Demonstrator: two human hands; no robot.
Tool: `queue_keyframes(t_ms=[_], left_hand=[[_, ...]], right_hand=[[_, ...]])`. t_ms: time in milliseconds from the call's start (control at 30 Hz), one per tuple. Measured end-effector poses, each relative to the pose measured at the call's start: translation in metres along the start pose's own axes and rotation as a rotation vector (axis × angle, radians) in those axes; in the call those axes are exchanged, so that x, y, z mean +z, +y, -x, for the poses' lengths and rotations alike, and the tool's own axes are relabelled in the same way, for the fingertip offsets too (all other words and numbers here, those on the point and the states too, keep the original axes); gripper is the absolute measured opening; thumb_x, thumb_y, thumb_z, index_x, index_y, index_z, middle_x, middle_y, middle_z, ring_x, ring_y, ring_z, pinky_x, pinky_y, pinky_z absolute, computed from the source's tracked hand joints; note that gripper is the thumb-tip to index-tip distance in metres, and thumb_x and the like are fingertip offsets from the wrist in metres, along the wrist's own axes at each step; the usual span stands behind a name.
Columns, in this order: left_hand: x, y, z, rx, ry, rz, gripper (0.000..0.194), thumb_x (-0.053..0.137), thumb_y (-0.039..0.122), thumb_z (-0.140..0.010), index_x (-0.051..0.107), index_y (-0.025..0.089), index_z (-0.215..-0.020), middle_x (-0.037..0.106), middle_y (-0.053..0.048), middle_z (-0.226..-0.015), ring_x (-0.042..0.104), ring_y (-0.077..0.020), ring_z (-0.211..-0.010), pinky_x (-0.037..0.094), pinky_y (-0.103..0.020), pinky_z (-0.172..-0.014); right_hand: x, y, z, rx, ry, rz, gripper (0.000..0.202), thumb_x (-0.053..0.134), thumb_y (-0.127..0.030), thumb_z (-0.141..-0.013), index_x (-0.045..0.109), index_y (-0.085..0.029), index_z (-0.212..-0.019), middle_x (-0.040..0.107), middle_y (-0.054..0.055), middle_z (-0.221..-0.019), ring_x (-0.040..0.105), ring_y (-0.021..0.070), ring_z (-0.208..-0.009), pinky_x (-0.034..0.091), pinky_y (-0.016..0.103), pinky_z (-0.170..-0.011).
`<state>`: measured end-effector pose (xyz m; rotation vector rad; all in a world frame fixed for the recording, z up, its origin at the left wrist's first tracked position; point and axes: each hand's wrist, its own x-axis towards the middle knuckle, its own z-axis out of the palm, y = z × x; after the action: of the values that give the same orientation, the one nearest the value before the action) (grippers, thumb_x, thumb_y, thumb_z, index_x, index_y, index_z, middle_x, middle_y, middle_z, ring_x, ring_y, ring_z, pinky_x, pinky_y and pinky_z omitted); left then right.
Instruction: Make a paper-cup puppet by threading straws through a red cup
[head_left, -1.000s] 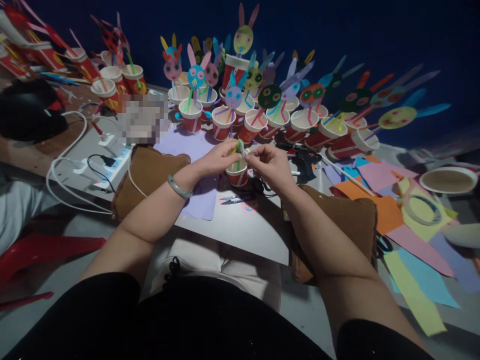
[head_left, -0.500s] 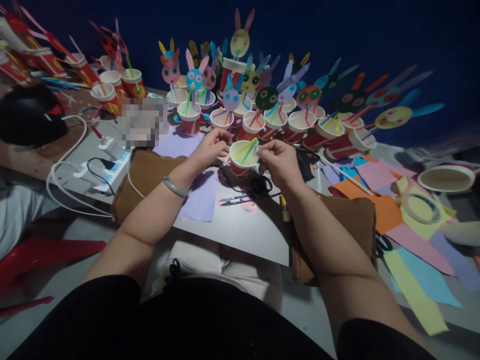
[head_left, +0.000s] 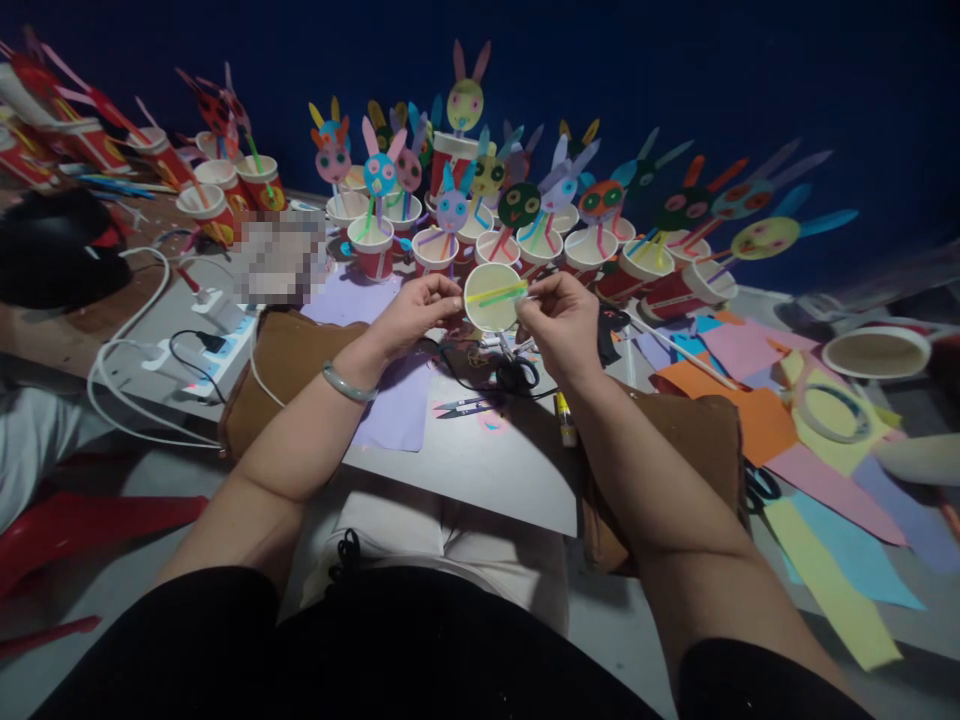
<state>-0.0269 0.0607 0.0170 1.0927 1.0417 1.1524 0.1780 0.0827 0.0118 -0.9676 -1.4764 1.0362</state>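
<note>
A paper cup [head_left: 493, 315] is held up between my two hands, its open mouth tilted toward the camera. A yellow straw and a green straw [head_left: 501, 294] lie across the mouth. My left hand [head_left: 421, 312], with a bangle at the wrist, is closed at the cup's left rim. My right hand [head_left: 559, 322] pinches at the right rim, by the straws' ends. Below the cup, black-handled scissors [head_left: 517, 374] and dark thread snips [head_left: 469, 407] rest on the white table [head_left: 480, 470].
Rows of red cups [head_left: 373, 252] with paper rabbit faces stand behind. Coloured paper [head_left: 750, 410] and a tape roll [head_left: 834, 412] lie at right. A glue stick [head_left: 565, 418] is near my right forearm; a power strip [head_left: 225, 355] with white cables sits at left.
The cup has tipped so that its mouth faces the camera more, and the straws now lie nearly level across it. Both hands stay at its sides. The view has shifted slightly.
</note>
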Motion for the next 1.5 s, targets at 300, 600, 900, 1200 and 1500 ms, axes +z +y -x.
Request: queue_keyframes(t_ms=[300, 600, 900, 1200, 1500], left_hand=[[-0.005, 0.000, -0.002, -0.004, 0.001, 0.029, 0.030, 0.089, 0.028, -0.072, 0.068, 0.014, -0.086, 0.068, 0.001, -0.072, 0.065, -0.0097, -0.063, 0.056, -0.029, -0.070], [0.000, 0.007, 0.004, -0.097, 0.031, 0.051, 0.019, 0.084, 0.014, -0.070, 0.067, 0.010, -0.078, 0.068, 0.002, -0.063, 0.064, -0.0069, -0.056, 0.052, -0.020, -0.061], [0.009, 0.008, 0.006, -0.009, 0.067, -0.258, 0.018, 0.065, 0.003, -0.078, 0.059, 0.014, -0.067, 0.057, 0.004, -0.052, 0.052, -0.0059, -0.048, 0.038, -0.020, -0.052], [0.005, -0.016, 0.004, 0.618, 0.075, -0.476, 0.015, 0.067, 0.016, -0.077, 0.058, 0.019, -0.089, 0.063, 0.003, -0.076, 0.056, -0.0094, -0.068, 0.045, -0.024, -0.066], [-0.002, -0.009, -0.002, 0.479, -0.148, -0.070, 0.039, 0.078, 0.052, -0.086, 0.066, 0.017, -0.097, 0.070, -0.001, -0.081, 0.068, -0.0105, -0.074, 0.057, -0.025, -0.073]], right_hand=[[-0.001, 0.002, 0.003, -0.224, -0.025, 0.211, 0.036, 0.085, -0.039, -0.079, 0.052, -0.025, -0.087, 0.057, -0.001, -0.076, 0.053, 0.0117, -0.059, 0.043, 0.028, -0.053], [-0.006, 0.000, 0.009, -0.489, -0.135, 0.616, 0.017, 0.061, -0.029, -0.095, 0.060, -0.025, -0.111, 0.069, 0.003, -0.086, 0.056, 0.0155, -0.062, 0.048, 0.032, -0.064], [-0.007, 0.002, 0.008, -0.541, -0.185, 0.873, 0.017, 0.055, -0.032, -0.098, 0.066, -0.020, -0.091, 0.067, 0.008, -0.083, 0.061, 0.0211, -0.073, 0.042, 0.032, -0.065], [-0.002, 0.006, 0.012, -0.530, -0.133, 0.835, 0.015, 0.055, -0.033, -0.099, 0.061, -0.022, -0.090, 0.068, 0.009, -0.084, 0.061, 0.0227, -0.075, 0.042, 0.034, -0.067], [0.000, -0.003, 0.011, -0.421, -0.071, 0.443, 0.030, 0.061, -0.043, -0.099, 0.053, -0.024, -0.078, 0.051, -0.002, -0.067, 0.047, 0.0142, -0.059, 0.039, 0.031, -0.062]])
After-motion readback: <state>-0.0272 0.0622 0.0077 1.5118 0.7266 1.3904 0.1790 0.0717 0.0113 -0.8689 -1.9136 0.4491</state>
